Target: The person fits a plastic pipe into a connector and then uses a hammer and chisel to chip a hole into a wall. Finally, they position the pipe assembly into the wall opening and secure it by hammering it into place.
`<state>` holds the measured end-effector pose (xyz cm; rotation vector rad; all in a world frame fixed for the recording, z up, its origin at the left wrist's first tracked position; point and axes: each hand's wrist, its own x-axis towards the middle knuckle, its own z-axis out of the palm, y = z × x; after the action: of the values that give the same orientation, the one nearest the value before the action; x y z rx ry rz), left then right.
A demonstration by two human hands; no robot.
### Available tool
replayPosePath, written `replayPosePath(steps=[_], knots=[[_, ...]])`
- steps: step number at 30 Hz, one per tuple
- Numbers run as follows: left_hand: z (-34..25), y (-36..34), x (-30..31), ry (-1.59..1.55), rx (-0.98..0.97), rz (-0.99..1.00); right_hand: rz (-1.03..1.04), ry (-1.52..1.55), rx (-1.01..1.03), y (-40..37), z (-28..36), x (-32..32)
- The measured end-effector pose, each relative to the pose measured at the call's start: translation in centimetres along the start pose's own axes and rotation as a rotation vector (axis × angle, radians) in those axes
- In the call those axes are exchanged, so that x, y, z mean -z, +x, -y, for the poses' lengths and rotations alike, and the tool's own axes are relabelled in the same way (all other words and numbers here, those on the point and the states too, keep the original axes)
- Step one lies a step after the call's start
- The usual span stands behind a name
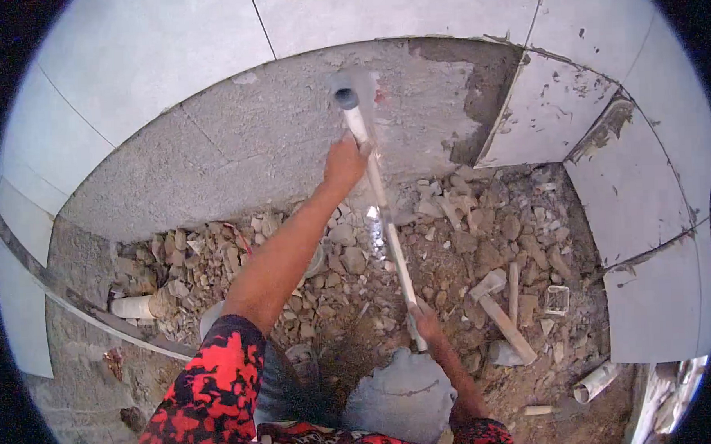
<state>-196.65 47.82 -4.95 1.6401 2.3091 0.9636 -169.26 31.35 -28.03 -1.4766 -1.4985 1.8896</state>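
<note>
A long white pipe slants down from the rough cement wall toward me. My left hand is wrapped round its upper part. Just above that hand, a round grey pipe opening shows against the wall, overlapping the pipe's top end. Lower down, my right hand is closed round the pipe near its bottom end, with the fingers partly hidden. Below the right hand is a pale grey, ragged-edged shape.
Broken rubble covers the floor along the wall. A wooden-handled hammer-like tool lies at right, beside a small square frame. Short pipe pieces lie at left and right. Large pale tiles line the right side.
</note>
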Motion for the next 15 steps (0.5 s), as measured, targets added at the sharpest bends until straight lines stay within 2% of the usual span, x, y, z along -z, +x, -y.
replayPosePath(steps=[2,3,5,7,9,10,11,12,13,15], knots=[[0.7,0.7,-1.2,0.075,0.023,0.042,-0.015,-0.008,0.045,0.5,0.0,-0.6],[1.9,1.6,-2.2,0.123,-0.037,0.017,-0.055,-0.063,0.14,0.4,0.8,-0.9],[3.3,3.0,-3.8,0.167,-0.094,-0.001,-0.073,-0.111,0.114,0.7,2.6,-1.3],[4.0,3.9,-4.6,0.213,-0.076,-0.033,-0.086,-0.162,0.086,2.0,1.1,-1.4],[4.2,4.2,-5.3,0.236,-0.096,-0.088,-0.251,-0.384,0.442,6.1,-3.6,-1.9],[4.3,4.4,-5.5,0.261,-0.116,-0.141,-0.248,-0.385,0.443,6.2,-3.0,-2.0],[4.4,4.7,-5.3,0.262,-0.113,-0.14,-0.205,-0.385,0.338,6.2,-2.1,-2.0],[4.4,5.2,-5.2,0.274,-0.157,-0.103,-0.162,-0.385,0.23,6.1,-1.3,-2.1],[4.5,5.2,-5.3,0.285,-0.2,-0.062,-0.158,-0.387,0.222,6.0,-1.4,-2.4],[3.9,5.0,-5.5,0.253,-0.138,-0.073,-0.288,-0.516,0.404,7.0,-1.8,-2.8]])
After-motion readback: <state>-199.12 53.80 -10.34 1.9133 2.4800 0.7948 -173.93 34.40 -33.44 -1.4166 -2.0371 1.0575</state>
